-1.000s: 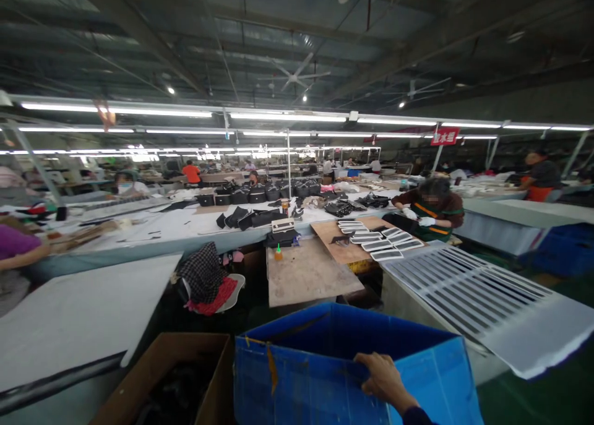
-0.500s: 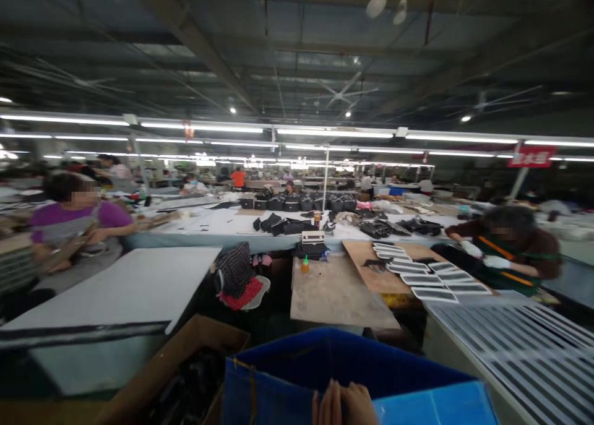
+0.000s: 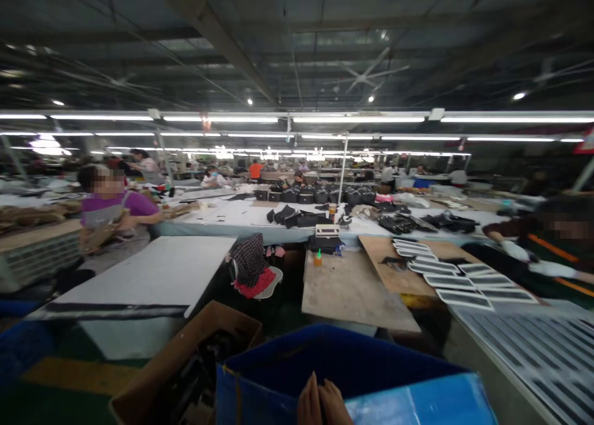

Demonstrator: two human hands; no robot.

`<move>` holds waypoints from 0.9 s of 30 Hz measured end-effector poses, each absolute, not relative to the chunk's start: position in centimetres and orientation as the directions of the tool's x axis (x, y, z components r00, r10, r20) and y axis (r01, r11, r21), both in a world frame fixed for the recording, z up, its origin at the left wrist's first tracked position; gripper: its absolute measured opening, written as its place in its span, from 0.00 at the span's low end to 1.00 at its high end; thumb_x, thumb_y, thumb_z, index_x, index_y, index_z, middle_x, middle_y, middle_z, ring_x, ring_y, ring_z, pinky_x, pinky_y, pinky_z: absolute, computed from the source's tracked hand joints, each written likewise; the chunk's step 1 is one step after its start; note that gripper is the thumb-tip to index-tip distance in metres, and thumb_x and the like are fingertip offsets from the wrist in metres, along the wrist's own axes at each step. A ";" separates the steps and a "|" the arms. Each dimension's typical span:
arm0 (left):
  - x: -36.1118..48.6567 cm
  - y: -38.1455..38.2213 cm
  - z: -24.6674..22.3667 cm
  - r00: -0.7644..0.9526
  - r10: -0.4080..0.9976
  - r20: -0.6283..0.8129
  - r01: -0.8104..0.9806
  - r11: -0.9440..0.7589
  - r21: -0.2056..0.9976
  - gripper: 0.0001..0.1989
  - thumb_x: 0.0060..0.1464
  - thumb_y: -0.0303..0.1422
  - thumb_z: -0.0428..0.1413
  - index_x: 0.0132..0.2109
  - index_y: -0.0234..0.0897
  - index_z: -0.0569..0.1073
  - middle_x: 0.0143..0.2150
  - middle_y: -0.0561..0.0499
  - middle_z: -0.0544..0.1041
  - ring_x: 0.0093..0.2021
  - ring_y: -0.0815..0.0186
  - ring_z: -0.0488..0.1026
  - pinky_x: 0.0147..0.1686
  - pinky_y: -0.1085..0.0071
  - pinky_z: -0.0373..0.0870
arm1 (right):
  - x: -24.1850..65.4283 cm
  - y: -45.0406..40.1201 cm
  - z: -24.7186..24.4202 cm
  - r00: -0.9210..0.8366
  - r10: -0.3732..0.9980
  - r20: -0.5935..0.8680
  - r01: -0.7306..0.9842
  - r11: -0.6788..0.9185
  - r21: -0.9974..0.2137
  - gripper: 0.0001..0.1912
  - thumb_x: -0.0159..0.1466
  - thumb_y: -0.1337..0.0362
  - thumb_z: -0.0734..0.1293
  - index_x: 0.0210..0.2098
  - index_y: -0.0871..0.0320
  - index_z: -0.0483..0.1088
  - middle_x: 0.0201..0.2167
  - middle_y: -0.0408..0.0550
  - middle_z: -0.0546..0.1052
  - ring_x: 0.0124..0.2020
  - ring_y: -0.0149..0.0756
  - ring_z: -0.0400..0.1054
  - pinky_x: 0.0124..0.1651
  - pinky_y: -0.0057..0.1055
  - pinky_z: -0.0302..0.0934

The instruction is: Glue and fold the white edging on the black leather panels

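A blue open-topped box [image 3: 413, 403] with dark blue inner walls fills the bottom middle. At its near edge are my left hand [image 3: 309, 401] and my right hand [image 3: 335, 403], side by side and touching or nearly so. The fingers of both point up and are pressed together. Whether they grip the box's edge is hard to make out, as the palms lie below the frame. Just left of the blue box stands an open cardboard box [image 3: 162, 357] with dark pieces inside.
A white-topped table [image 3: 153, 270] is at left, beside a person in purple. A chair with checked and red cloth [image 3: 255, 276] stands ahead. Wooden boards [image 3: 343, 289] lie right of it. White-framed pieces [image 3: 455, 281] and striped sheets [image 3: 533, 332] are near another person at right.
The view has turned a little left, so the surroundings sit further right. Both hands have shifted slightly left in the picture and remain at the blue box's near edge.
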State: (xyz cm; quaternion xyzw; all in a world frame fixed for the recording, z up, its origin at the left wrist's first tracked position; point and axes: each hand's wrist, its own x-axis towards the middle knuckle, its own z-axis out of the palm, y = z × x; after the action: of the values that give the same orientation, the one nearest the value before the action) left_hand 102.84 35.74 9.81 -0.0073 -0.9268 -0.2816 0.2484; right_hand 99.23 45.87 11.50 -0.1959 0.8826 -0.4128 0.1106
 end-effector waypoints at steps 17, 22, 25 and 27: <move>106.3 36.1 12.4 -0.938 0.344 0.044 0.340 0.884 0.321 0.14 0.59 0.43 0.57 0.44 0.36 0.73 0.42 0.48 0.74 0.48 0.57 0.70 0.53 0.55 0.63 | 122.4 61.3 8.2 -0.735 0.437 -0.518 0.613 0.104 -0.783 0.25 0.68 0.44 0.62 0.46 0.63 0.70 0.38 0.51 0.78 0.38 0.39 0.75 0.45 0.41 0.70; 106.0 37.2 12.7 -0.920 0.384 -0.077 0.357 0.904 0.235 0.16 0.60 0.45 0.56 0.41 0.35 0.73 0.39 0.48 0.75 0.46 0.58 0.72 0.52 0.55 0.65 | 133.9 55.1 4.8 -0.609 0.349 -0.712 0.789 0.171 -0.590 0.08 0.65 0.63 0.70 0.43 0.57 0.74 0.38 0.45 0.79 0.41 0.37 0.75 0.47 0.39 0.71; 104.9 37.9 12.8 -0.914 0.381 -0.142 0.355 0.918 0.179 0.19 0.61 0.48 0.54 0.43 0.34 0.73 0.39 0.48 0.75 0.46 0.59 0.72 0.52 0.55 0.66 | 135.4 52.3 3.2 -0.586 0.334 -0.738 0.809 0.191 -0.555 0.10 0.63 0.67 0.72 0.45 0.55 0.74 0.47 0.46 0.77 0.52 0.41 0.72 0.57 0.42 0.67; 104.2 38.7 12.9 -0.907 0.383 -0.178 0.360 0.921 0.149 0.22 0.61 0.50 0.53 0.45 0.34 0.72 0.41 0.47 0.76 0.47 0.59 0.73 0.52 0.55 0.67 | 135.3 51.7 2.1 -0.593 0.328 -0.735 0.804 0.194 -0.562 0.12 0.64 0.65 0.71 0.48 0.57 0.73 0.51 0.48 0.75 0.55 0.44 0.69 0.59 0.45 0.65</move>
State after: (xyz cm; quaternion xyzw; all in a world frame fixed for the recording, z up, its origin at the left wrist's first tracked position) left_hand 104.24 38.67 12.88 -0.1904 -0.9747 -0.0562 -0.1024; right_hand 135.28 51.69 2.08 0.3846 0.7358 -0.5052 0.2356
